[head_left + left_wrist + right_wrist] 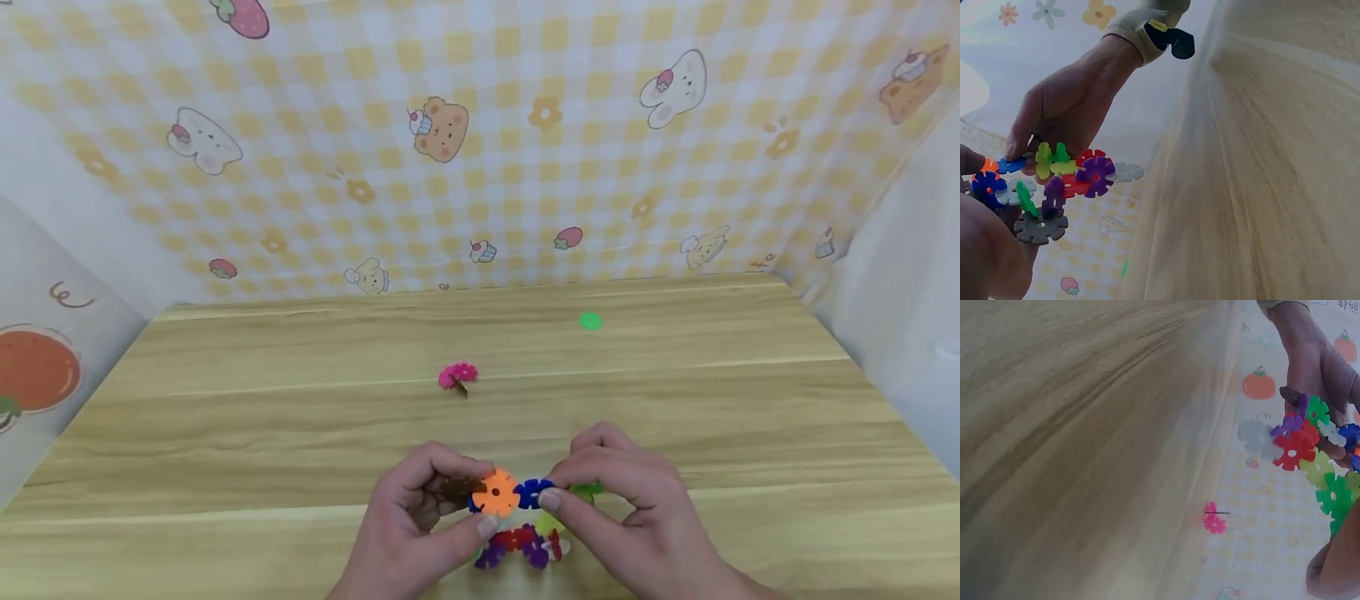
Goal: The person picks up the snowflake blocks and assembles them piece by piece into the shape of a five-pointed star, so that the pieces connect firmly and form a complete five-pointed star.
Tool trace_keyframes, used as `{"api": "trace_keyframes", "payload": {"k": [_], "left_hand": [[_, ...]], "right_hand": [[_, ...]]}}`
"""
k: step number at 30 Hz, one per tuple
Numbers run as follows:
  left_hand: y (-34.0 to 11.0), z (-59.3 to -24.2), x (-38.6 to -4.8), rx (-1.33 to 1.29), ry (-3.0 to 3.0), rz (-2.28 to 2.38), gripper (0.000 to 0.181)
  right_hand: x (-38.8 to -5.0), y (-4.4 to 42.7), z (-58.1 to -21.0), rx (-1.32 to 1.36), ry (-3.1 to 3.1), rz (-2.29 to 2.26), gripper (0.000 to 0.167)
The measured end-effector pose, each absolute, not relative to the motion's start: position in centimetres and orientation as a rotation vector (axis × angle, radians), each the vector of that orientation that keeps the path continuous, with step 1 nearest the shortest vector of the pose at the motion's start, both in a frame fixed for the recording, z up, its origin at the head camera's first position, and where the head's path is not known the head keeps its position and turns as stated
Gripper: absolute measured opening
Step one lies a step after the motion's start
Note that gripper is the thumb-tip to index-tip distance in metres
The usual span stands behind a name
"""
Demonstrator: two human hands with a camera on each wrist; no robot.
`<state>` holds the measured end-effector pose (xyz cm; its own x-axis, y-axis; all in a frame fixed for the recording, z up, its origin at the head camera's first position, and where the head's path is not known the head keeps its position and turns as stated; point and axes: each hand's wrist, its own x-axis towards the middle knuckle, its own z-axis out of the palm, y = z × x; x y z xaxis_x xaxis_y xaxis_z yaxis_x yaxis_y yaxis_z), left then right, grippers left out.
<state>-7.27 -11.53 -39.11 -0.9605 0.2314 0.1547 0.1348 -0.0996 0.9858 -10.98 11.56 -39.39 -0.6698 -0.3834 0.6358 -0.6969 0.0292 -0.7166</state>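
Note:
Notched plastic snowflake discs, joined into a chain loop, are held near the table's front edge. My left hand (408, 525) pinches an orange disc (501, 483) between thumb and forefinger; brown discs (459, 489) sit by its curled fingers. My right hand (637, 508) pinches a dark blue disc (531, 493) touching the orange one's right side; I cannot tell whether they interlock. Below hang a red disc (513, 540) and purple discs (535, 552). In the left wrist view a grey disc (1041, 226) shows at the loop's bottom. Green discs (1335, 495) appear near the right hand.
A pink two-disc piece with a brown disc (458, 375) lies on the wooden table (262, 417) beyond the hands. Farther back to the right lies a single green disc (590, 321). A yellow checked cloth (495, 167) stands behind the table, with pale side walls.

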Motion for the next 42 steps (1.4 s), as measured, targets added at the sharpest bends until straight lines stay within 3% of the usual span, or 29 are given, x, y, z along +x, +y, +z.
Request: {"api": "trace_keyframes", "payload": {"k": [5,11,16,24,35,42], "left_hand": [[-11.5,-38.8,-7.3,0.456,2.115,2.181,0.027],[-11.8,-39.6,-7.7,0.603,2.097,2.179,0.026],[-12.0,-39.6,-7.5,0.513,1.950,2.234,0.026],[-12.0,-40.0,-7.3,0.711,1.911,2.362,0.033],[-11.6,-40.4,-7.2,0.751,1.885,2.401,0.034],[-11.6,-40.3,-7.2,0.684,1.841,2.360,0.030]], "right_hand": [[-11.0,11.7,-39.6,1.132,-2.010,1.702,0.037],[-11.3,11.6,-39.6,1.224,-1.938,1.614,0.024],[-11.1,11.3,-39.7,1.218,-1.890,1.555,0.012],[-9.8,11.1,-40.1,1.051,-1.885,1.847,0.040],[-10.1,11.3,-40.7,1.116,-1.840,1.790,0.034],[-10.7,11.2,-40.7,1.198,-1.781,1.691,0.017]]}}
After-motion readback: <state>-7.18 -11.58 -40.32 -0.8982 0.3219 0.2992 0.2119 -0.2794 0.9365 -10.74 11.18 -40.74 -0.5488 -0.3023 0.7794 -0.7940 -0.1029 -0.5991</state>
